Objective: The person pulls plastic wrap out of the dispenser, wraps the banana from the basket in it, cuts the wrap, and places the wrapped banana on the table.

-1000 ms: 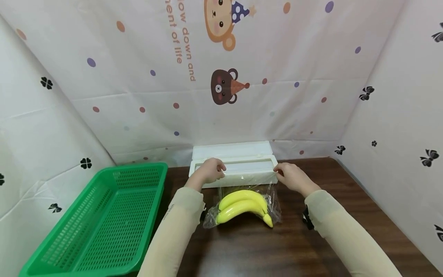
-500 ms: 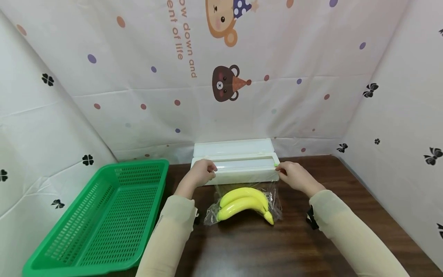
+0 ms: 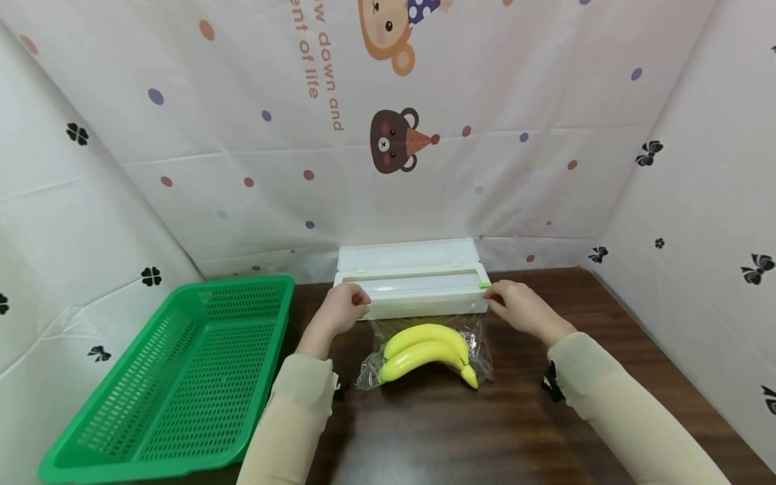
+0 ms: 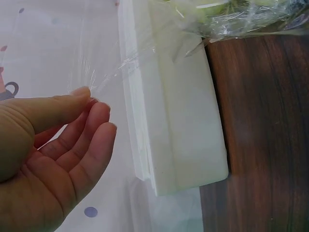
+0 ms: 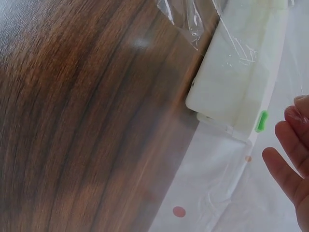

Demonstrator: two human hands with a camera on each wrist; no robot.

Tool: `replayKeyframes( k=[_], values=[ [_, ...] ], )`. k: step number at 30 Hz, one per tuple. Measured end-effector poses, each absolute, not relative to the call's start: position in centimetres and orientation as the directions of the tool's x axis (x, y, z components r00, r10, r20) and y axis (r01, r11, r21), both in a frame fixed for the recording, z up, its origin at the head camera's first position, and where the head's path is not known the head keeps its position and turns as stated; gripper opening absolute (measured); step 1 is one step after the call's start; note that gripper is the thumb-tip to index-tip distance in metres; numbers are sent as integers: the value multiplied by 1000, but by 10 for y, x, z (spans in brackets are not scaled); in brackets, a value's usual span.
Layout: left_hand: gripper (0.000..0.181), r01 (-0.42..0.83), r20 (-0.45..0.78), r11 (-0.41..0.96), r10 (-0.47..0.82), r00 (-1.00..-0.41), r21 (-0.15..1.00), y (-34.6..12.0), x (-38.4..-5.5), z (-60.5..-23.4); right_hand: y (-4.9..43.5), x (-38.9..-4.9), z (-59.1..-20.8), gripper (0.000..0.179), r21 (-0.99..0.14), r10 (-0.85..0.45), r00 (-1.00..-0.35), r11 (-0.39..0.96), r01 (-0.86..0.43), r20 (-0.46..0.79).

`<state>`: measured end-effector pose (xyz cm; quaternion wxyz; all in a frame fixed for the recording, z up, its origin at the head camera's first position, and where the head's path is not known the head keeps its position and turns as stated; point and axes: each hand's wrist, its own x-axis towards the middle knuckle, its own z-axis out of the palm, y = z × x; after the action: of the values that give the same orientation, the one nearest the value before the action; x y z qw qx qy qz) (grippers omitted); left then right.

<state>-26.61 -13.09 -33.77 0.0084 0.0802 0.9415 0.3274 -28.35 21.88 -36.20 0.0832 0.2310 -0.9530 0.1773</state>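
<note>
A white cling film dispenser [image 3: 427, 306] lies with its lid up at the back of the table. In the left wrist view my left hand [image 4: 58, 140] pinches the gathered edge of clear cling film [image 4: 89, 72] between thumb and forefinger. At the box's right end, by a small green slider [image 5: 261, 121], my right hand [image 3: 523, 310] holds its thumb and forefinger together on film. That hand is partly cut off in the right wrist view. Two yellow bananas [image 3: 424, 357] lie in front of the box, wrapped in crinkled film that runs up to it.
A green plastic basket [image 3: 275, 364] with slotted sides stands at the left. Dark wood-grain table [image 3: 436, 431] stretches in front of the bananas and to the right. A white patterned cloth [image 3: 388, 202] hangs close behind the dispenser.
My left hand has moved left along the box front, away from its middle. My right hand has shifted slightly right, and the green slider now shows beside it. The bananas stay in place.
</note>
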Motion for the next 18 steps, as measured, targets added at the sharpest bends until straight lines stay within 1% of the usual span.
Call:
replayKeyframes(
  k=[8,18],
  values=[
    [9,92,11,727,115,-993,680,-134,-257,-345,217,-279,-358,19,-311,-414,-874,821,-479,254],
    [16,130,69,693,115,-991,709,-136,-244,-353,218,-266,-360,19,-305,-419,-864,815,-494,279]
  ],
)
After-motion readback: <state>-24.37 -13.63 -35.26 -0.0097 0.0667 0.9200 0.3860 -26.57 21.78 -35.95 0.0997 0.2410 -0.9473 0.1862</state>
